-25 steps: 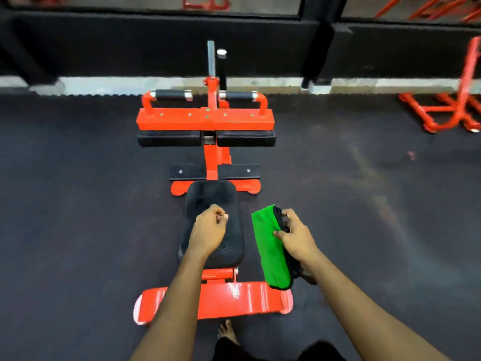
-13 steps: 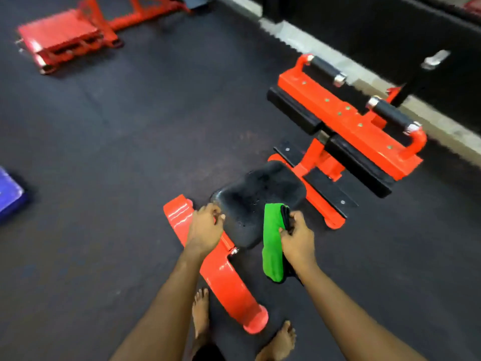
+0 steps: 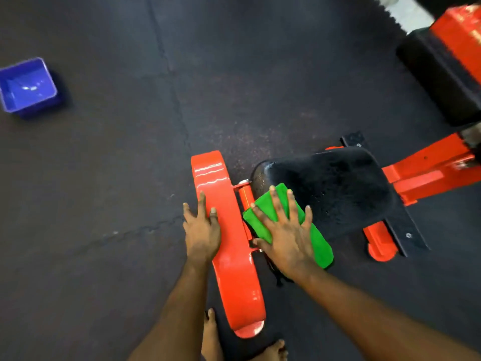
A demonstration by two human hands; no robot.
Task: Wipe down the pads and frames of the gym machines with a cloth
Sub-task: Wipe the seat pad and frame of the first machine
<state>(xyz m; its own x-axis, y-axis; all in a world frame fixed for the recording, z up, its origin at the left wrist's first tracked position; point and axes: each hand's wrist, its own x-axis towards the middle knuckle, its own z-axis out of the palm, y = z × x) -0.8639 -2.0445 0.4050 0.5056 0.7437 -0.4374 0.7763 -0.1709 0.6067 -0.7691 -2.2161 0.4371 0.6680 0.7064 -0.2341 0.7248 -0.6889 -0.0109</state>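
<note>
Cloth partly under right hand

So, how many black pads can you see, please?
2: the seat pad, partly under the green cloth, and a thigh pad at top right; more may lie off-frame.

— Spotted anything worn on the arms?

— Saw only bare skin. Noted the left forearm and the right forearm, both uncovered all the way down to the bottom of the view.

— And on the hands?

— Bare as well. Picked out the left hand and the right hand, with creased knuckles and long fingers. Noticed short, trimmed nails, slightly glossy at the tips.

— Checked the feet?

— Went barefoot. Caught the left foot from big toe to instep, narrow and partly cut off. Glimpsed just the toes of the right foot at the lower edge.
</note>
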